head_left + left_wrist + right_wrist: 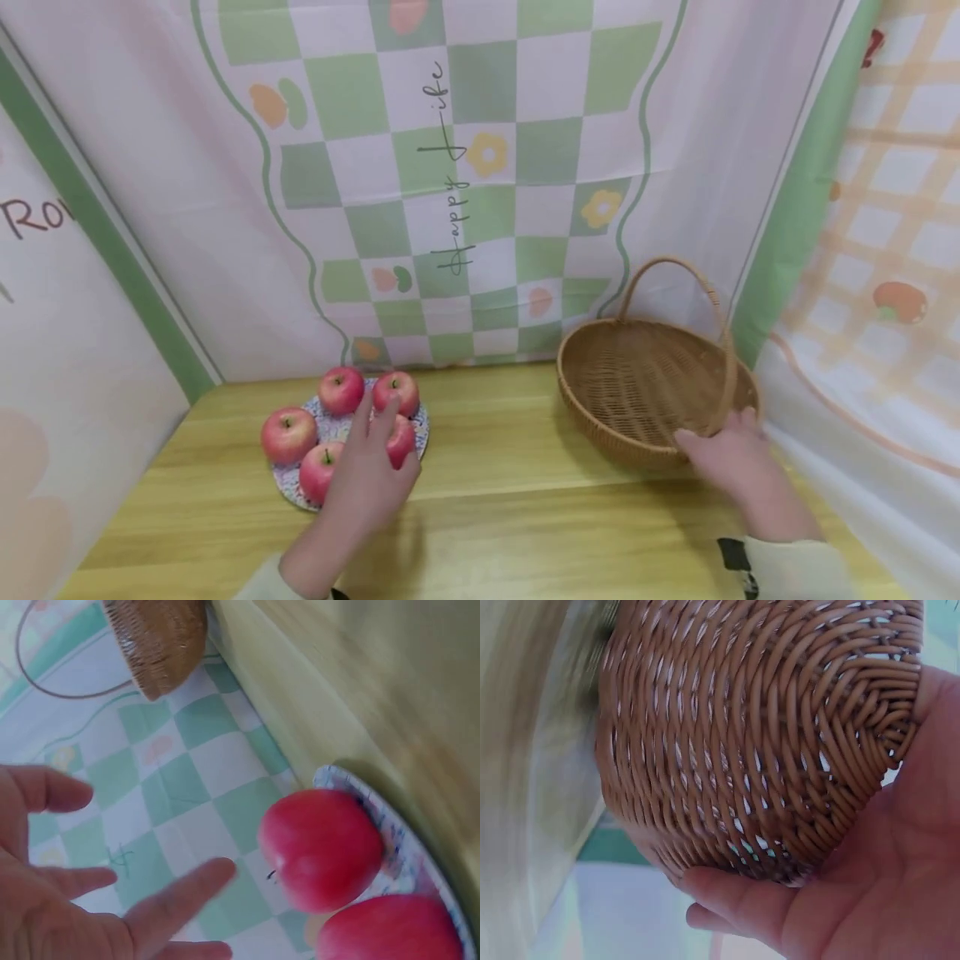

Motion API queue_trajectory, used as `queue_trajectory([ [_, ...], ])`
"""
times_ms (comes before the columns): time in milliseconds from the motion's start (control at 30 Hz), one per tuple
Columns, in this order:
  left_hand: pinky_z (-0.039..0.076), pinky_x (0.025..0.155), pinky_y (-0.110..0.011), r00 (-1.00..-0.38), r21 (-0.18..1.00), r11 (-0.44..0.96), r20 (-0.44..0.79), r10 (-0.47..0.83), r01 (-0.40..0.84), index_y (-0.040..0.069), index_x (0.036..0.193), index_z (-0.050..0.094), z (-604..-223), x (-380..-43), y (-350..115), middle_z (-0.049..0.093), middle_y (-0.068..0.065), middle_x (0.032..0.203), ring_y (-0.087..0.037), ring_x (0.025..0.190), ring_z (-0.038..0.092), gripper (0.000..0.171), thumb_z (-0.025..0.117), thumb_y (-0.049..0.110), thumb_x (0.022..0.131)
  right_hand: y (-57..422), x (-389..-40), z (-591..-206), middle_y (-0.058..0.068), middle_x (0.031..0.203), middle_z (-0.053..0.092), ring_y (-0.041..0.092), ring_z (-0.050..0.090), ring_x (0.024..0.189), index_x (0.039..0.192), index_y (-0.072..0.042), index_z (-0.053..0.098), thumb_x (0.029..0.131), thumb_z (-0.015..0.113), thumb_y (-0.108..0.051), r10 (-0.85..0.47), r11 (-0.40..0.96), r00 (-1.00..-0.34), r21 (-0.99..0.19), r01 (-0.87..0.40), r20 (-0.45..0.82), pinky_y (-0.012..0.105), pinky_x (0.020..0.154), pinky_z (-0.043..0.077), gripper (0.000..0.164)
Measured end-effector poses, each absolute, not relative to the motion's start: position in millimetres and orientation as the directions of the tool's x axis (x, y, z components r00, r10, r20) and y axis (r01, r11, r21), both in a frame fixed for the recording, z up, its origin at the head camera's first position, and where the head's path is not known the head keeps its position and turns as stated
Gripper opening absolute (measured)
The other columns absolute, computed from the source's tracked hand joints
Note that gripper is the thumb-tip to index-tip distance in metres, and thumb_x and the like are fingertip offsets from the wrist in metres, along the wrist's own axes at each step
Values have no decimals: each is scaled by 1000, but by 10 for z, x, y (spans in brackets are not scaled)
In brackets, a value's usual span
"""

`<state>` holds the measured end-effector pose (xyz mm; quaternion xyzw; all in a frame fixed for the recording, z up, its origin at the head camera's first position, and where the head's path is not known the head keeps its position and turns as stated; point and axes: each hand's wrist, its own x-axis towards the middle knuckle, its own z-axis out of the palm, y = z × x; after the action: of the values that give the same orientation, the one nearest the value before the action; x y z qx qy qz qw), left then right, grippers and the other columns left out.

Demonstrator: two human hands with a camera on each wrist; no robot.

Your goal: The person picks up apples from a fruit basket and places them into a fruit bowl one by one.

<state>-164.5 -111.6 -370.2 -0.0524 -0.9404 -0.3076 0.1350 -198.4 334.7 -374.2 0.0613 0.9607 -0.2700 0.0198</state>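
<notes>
Several red apples (288,435) sit on a round patterned plate (286,486) at the left of the table. Over the plate's near right side is my left hand (369,479), fingers spread and holding nothing. In the left wrist view those fingers (176,904) point toward one apple (322,847), with a gap between. A brown wicker basket (626,379) with a tall arched handle (667,262) stands at the right, nothing showing inside. My right hand (731,458) grips its near right rim; in the right wrist view, fingers (739,896) lie along the woven outside.
The pale wooden table (487,533) runs between plate and basket. Behind it hangs a green and white checked cloth (480,192). Fabric walls close in the left side (67,333) and the right side (877,275), the right one near the basket.
</notes>
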Motion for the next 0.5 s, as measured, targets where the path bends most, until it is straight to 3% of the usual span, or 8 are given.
queue_trajectory([
  [100, 41, 94, -68, -960, 463, 866, 273, 63, 189, 8, 153, 39, -3696, -1611, -1078, 16, -28, 159, -59, 130, 34, 73, 67, 22, 87, 3452, -2003, -3728, 53, 141, -15, 74, 3, 125, 135, 32, 23, 98, 44, -61, 130, 830, -987, -534, 160, -94, 79, 97, 19, 102],
  [233, 42, 90, -71, -966, 393, 901, 244, 88, 181, 8, 152, 42, -3678, -1561, -1028, 18, -30, 158, -68, 124, 33, 70, 66, 27, 89, 3505, -2017, -3713, 55, 140, -10, 75, 5, 124, 133, 29, 34, 98, 48, -57, 119, 837, -991, -531, 133, -61, 79, 97, 19, 95],
  [367, 42, 91, -70, -965, 369, 915, 255, 69, 163, 9, 151, 45, -3636, -1519, -1015, 20, -28, 158, -63, 129, 30, 67, 66, 29, 90, 3518, -2005, -3704, 52, 142, 11, 68, 26, 124, 134, 28, 31, 98, 56, -45, 98, 821, -995, -567, 73, 14, 73, 93, 35, 85],
  [433, 41, 93, -69, -956, 345, 924, 285, 65, 166, 8, 149, 47, -3617, -1515, -1018, 24, -29, 156, -60, 131, 31, 65, 66, 29, 90, 3536, -1994, -3692, 48, 132, 34, 60, 47, 108, 123, 25, 42, 98, 60, -40, 89, 811, -994, -584, 38, 60, 63, 80, 48, 72],
  [467, 40, 95, -69, -951, 335, 927, 301, 62, 167, 7, 148, 48, -3610, -1519, -1020, 25, -29, 155, -58, 132, 31, 64, 66, 29, 91, 3536, -1986, -3679, 43, 122, 44, 54, 54, 95, 117, 21, 47, 97, 62, -38, 88, 807, -992, -590, 20, 87, 57, 70, 50, 64],
  [500, 39, 96, -69, -947, 324, 931, 316, 60, 167, 7, 147, 49, -3606, -1525, -1023, 27, -30, 154, -57, 132, 31, 63, 66, 30, 91, 3530, -1968, -3645, 43, 120, 47, 54, 55, 94, 116, 19, 49, 98, 62, -39, 86, 812, -992, -584, 16, 92, 55, 67, 50, 62],
])
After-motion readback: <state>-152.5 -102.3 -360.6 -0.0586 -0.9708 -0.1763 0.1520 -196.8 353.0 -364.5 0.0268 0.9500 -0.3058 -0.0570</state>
